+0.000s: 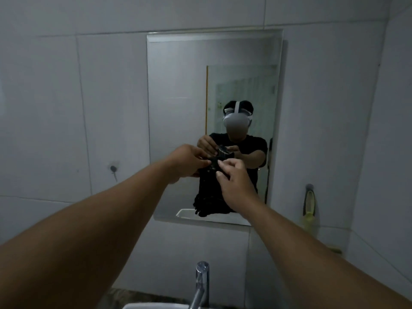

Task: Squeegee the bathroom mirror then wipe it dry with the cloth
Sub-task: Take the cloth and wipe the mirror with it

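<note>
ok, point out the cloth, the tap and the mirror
cloth point(208, 197): head view, hanging lower part below the hands.
tap point(201, 279): head view, upright chrome body.
mirror point(176, 85): head view, bare glass in the upper left.

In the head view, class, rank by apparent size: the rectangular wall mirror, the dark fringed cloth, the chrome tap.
1. Rectangular wall mirror
2. Dark fringed cloth
3. Chrome tap, though it is nearer the camera and cropped, so unsure.
</note>
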